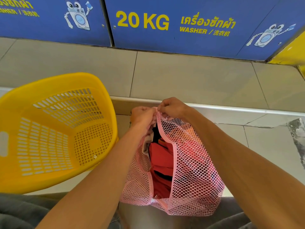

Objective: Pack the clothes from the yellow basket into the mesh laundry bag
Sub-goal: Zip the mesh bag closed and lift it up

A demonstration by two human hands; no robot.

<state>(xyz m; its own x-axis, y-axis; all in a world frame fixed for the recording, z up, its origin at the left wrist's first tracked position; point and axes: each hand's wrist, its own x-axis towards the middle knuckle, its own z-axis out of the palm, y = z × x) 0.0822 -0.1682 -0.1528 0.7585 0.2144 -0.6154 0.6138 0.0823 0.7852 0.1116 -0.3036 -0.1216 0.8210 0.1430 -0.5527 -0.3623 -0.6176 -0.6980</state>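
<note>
Pink mesh laundry bag (pixel 186 171) hangs between both forearms, its long opening gaping. Red clothes (pixel 162 162) sit inside, with bits of white and black cloth near the top. Left hand (pixel 143 115) grips the far top corner of the bag, fingers curled round the pink edge. Right hand (pixel 173 106) pinches the same corner, touching the left. Yellow basket (pixel 54 128) stands just left of the bag, tilted toward the camera, nothing in it. Blue washer panels (pixel 181 23) line the far side of the tiled floor (pixel 181 76).
</note>
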